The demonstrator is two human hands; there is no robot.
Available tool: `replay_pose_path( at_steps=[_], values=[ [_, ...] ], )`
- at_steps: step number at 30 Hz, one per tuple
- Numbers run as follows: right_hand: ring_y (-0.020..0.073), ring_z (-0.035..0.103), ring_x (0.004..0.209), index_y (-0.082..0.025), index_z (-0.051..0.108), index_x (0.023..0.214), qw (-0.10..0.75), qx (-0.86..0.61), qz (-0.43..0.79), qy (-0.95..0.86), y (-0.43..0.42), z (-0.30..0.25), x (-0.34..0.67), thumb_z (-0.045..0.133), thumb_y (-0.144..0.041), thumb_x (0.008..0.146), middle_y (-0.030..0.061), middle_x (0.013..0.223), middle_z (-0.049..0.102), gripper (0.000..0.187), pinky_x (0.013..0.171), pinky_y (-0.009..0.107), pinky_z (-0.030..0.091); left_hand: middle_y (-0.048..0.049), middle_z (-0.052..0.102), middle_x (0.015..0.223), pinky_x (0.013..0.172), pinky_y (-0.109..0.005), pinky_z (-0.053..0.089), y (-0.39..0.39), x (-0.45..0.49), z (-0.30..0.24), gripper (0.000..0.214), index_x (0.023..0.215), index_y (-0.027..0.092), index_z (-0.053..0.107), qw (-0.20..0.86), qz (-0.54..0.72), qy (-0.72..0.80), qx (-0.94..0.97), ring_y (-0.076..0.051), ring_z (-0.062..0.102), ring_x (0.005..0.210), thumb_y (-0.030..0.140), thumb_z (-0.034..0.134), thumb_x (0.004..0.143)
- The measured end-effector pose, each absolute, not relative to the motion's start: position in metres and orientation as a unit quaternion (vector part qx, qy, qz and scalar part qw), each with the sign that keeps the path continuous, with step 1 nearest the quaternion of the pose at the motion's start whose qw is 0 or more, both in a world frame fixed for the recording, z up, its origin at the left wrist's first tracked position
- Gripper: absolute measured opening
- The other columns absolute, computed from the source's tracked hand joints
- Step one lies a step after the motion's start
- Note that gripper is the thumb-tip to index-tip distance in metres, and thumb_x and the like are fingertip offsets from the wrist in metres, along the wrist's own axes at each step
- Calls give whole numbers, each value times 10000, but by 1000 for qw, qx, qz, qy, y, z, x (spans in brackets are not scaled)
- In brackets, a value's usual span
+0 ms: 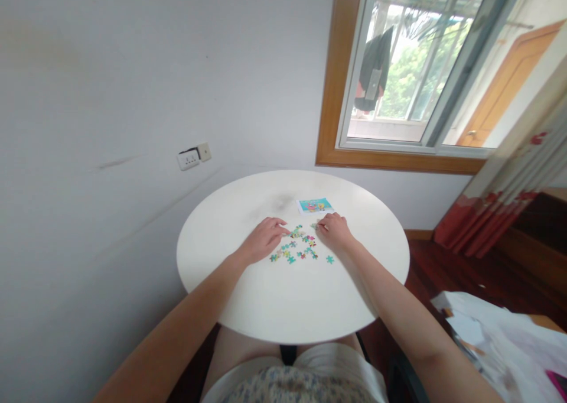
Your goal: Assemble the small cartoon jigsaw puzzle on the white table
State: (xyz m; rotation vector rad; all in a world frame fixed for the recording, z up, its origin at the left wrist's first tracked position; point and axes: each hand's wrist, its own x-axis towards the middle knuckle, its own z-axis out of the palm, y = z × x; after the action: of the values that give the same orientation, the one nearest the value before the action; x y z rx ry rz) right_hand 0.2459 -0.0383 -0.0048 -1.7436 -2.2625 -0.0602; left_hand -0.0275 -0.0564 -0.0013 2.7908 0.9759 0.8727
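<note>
Several small jigsaw puzzle pieces (305, 254) in teal, yellow and pink lie scattered over the middle of the round white table (283, 308). My left hand (266, 237) rests at the left of them, fingers stretched and apart, its fingertips beside a small cluster of pieces (296, 233). To the right, my right hand (335, 230) has its thumb and fingers closed at a puzzle piece (314, 226), partly hidden by the fingertips. A single teal piece (330, 260) lies apart, below the right hand. Behind the pieces is a flat picture card (315, 205) with colourful cartoon figures on teal.
A white wall with a socket (188, 159) stands behind and left of the table. At the back right is a wood-framed window (325, 119), with a curtain (500, 196) beside it. White sheets or bags (500, 338) lie low at the right.
</note>
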Motion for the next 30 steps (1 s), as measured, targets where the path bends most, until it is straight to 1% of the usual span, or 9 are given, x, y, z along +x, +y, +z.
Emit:
replay_pose_path(
  at_steps=[10,13,16,19,21,23,25,27,30],
  values=[
    [302,461,1074,-186,736,973,157,-688,-51,-707,-37,3,267,445,-231,923,147,1080,602,299,845,407,333,-66,555,1198,983,-390,408,-55,-28,-3,330,1076,231,667,24,279,315,907,-215,509,1082,160,389,913],
    [280,449,1096,-234,717,1055,165,-669,-45,-723,-38,2,265,459,-222,920,126,1114,596,291,867,394,328,-67,558,1194,986,-393,407,-55,-28,-3,327,1076,230,666,23,278,318,906,-215,509,1080,166,388,916],
    [260,459,1093,-284,726,1034,167,-637,-24,-752,-38,0,262,526,-213,881,89,1101,614,261,885,382,327,-63,557,1199,982,-393,409,-55,-28,-3,327,1079,234,666,23,277,318,907,-214,507,1074,165,391,915],
    [274,471,1076,-265,749,973,178,-618,-2,-766,-37,-2,262,557,-219,859,95,1061,628,229,897,402,331,-61,557,1203,977,-391,413,-55,-28,-2,325,1079,234,668,25,277,321,905,-213,510,1068,163,398,913],
    [282,476,1075,-241,751,981,194,-609,13,-769,-36,-1,262,553,-214,858,109,1061,630,234,902,411,339,-61,559,1197,979,-393,413,-55,-28,-2,326,1077,236,672,26,280,323,904,-215,511,1075,166,396,917],
    [265,498,1055,-223,745,1004,212,-590,39,-778,-35,0,262,543,-198,858,108,1053,640,251,901,391,358,-61,560,1192,982,-395,411,-55,-27,-2,330,1076,238,674,25,280,322,904,-217,511,1082,167,391,922],
    [213,547,971,-213,739,1021,221,-555,82,-798,-36,3,262,539,-180,850,83,1006,667,265,867,333,396,-63,560,1190,983,-396,412,-55,-28,-2,327,1073,235,675,25,280,323,904,-219,512,1084,168,392,922],
    [160,580,848,-199,741,1010,218,-515,137,-818,-38,4,260,545,-174,835,50,934,695,264,789,266,429,-65,561,1189,981,-395,415,-56,-28,-1,322,1067,230,676,24,280,323,904,-220,514,1080,169,396,920],
    [127,582,724,-180,755,951,203,-465,215,-834,-42,4,259,556,-172,800,16,823,715,250,672,218,434,-65,562,1186,982,-393,415,-56,-29,-2,323,1067,230,676,24,280,321,904,-220,515,1080,169,395,920]
  ],
)
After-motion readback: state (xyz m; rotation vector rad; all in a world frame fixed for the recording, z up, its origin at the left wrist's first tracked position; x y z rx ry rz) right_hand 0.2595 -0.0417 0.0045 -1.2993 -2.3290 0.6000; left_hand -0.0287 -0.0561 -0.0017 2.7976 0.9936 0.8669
